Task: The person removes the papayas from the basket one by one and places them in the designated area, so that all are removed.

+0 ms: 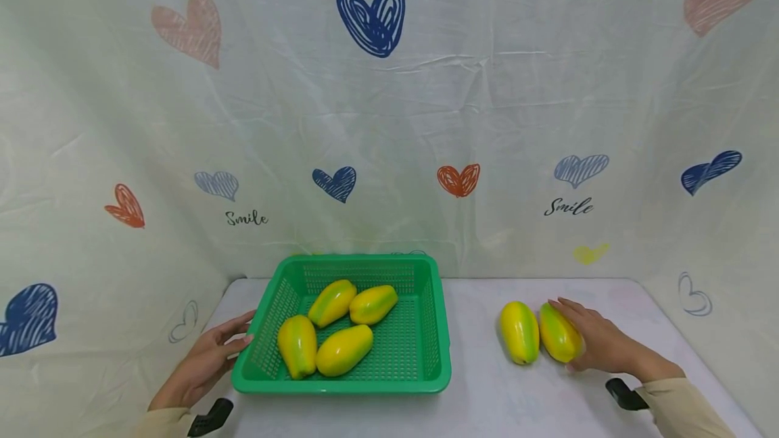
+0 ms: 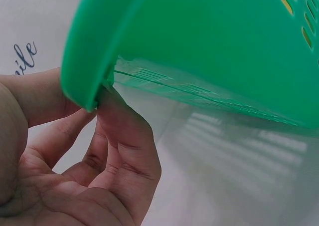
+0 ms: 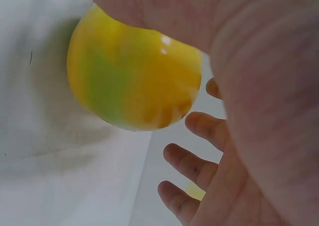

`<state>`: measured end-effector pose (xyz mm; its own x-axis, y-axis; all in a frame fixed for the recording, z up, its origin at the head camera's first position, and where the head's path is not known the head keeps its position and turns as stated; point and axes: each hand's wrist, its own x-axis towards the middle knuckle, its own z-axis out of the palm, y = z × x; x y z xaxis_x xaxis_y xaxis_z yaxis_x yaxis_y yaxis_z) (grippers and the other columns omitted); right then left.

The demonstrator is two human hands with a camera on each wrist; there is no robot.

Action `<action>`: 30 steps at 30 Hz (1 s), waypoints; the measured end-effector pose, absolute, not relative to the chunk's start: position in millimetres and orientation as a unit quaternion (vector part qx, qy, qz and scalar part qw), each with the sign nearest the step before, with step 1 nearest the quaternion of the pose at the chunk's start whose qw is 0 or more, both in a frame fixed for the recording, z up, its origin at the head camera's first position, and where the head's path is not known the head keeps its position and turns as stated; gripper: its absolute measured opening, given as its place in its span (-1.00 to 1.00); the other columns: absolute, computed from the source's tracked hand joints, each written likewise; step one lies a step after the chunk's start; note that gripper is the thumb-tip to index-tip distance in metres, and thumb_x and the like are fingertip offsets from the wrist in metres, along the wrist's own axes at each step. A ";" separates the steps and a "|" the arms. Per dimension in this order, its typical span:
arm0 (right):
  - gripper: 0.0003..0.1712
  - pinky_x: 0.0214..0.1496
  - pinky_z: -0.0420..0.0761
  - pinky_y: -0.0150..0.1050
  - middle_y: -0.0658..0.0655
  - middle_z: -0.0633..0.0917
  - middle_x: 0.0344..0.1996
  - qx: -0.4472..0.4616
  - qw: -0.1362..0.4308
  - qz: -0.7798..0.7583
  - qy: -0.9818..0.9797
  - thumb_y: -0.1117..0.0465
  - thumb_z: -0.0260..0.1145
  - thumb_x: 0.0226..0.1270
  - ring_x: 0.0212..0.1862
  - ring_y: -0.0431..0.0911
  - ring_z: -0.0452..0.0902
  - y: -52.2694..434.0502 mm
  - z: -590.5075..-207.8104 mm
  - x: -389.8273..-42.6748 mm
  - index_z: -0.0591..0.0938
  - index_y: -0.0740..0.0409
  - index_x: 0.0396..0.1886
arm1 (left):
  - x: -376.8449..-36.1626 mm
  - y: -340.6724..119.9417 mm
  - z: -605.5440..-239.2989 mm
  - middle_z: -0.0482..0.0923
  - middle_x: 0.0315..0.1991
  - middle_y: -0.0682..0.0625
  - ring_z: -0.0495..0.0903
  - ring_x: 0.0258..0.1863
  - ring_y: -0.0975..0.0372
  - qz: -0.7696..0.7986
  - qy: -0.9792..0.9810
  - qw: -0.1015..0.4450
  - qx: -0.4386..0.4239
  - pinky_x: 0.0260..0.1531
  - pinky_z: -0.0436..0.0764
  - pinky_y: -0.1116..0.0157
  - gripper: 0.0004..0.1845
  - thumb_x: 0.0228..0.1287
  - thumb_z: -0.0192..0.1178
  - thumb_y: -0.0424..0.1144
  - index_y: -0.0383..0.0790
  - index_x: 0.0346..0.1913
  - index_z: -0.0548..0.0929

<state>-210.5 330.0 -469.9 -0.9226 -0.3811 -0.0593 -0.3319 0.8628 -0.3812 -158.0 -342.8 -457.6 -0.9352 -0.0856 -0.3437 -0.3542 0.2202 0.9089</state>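
My left hand (image 1: 203, 361) is at the left side of a green plastic basket (image 1: 443, 330) with a meshed floor. The left wrist view shows thumb and finger pinching its rim (image 2: 82, 61). Inside the basket lie several yellow-green papayas (image 1: 296, 347). To the right, two more papayas rest side by side on the table. My right hand (image 1: 599, 340) reaches around the outer papaya (image 1: 558, 333), its fingers spread and only loosely bent. In the right wrist view the thumb overlaps that papaya (image 3: 134, 76), while the fingertips stand apart from it.
The inner loose papaya (image 1: 519, 333) lies between the basket and my right hand. A white table (image 1: 481, 397) bears everything. Behind it and along both sides hangs a pale curtain (image 1: 389, 120) printed with hearts and the word Smile.
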 end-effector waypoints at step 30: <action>0.09 0.34 0.44 0.47 0.35 0.48 0.45 -0.276 -0.045 -0.164 0.946 0.16 0.76 -0.01 0.41 0.38 0.41 245.7 -401.6 -195.8 0.44 0.21 0.53 | -157.6 -342.7 -458.1 0.15 0.52 -0.46 0.65 -0.04 0.21 0.608 0.774 0.112 -0.137 0.03 0.73 0.24 -0.26 0.62 0.16 -0.28 -0.39 0.67 0.08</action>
